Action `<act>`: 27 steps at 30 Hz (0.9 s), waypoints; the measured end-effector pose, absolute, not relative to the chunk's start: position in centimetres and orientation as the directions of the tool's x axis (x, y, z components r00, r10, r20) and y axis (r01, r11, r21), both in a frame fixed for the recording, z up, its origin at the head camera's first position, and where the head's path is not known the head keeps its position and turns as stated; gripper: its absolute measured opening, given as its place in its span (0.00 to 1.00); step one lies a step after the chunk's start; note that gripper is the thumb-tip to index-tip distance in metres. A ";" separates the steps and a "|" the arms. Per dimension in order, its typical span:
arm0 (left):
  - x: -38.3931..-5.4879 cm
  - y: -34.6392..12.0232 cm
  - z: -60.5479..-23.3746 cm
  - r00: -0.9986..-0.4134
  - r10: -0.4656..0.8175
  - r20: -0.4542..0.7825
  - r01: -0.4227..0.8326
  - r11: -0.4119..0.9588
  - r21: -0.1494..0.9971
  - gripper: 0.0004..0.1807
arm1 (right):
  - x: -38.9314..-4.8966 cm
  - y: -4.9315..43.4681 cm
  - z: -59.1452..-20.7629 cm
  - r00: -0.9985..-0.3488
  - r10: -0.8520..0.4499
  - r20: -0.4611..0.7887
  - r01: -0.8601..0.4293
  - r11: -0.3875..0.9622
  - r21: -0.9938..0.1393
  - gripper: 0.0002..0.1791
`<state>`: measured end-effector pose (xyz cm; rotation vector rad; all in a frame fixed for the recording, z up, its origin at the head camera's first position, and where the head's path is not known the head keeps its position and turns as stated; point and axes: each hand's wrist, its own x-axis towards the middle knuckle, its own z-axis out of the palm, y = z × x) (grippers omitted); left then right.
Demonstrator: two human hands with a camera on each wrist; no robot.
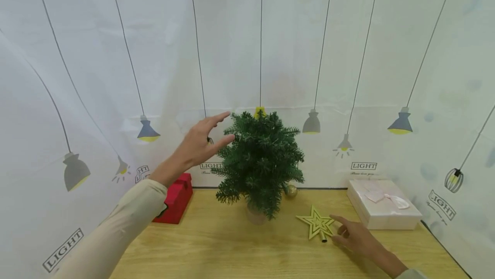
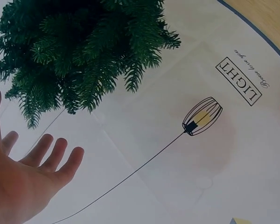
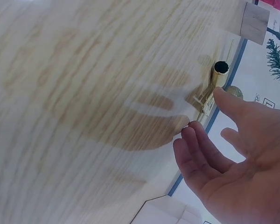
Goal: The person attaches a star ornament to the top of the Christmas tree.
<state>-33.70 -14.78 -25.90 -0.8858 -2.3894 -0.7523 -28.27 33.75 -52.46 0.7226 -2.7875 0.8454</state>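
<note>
A small green artificial Christmas tree stands upright in a pale pot on the wooden table. My left hand is raised at the tree's upper left, thumb and fingers spread and holding nothing; the left wrist view shows its palm below the branches. A gold star tree topper lies on the table, right of the tree. Over its right points, my right hand has its thumb and loosely bent fingers apart. In the right wrist view, the thumb is close to the star's hollow tube; whether it touches cannot be told.
Behind the tree's right side sits a gold ball ornament. A red box stands at the left, partly behind the left forearm. At the right is a pale pink gift box with a ribbon bow. A lamp-printed sheet hangs behind the table.
</note>
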 end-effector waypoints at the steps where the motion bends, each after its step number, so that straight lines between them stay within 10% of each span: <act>1: -33.8 -14.7 -25.8 -0.676 0.430 0.598 0.699 0.631 0.336 0.38 | -28.3 33.7 -52.6 -0.880 -0.398 0.260 -0.476 0.725 -0.499 0.37; 27: -35.1 -11.8 -24.7 -0.645 0.468 0.604 0.754 0.519 0.403 0.34 | -29.1 33.9 -53.2 -0.893 -0.361 0.267 -0.447 0.657 -0.607 0.31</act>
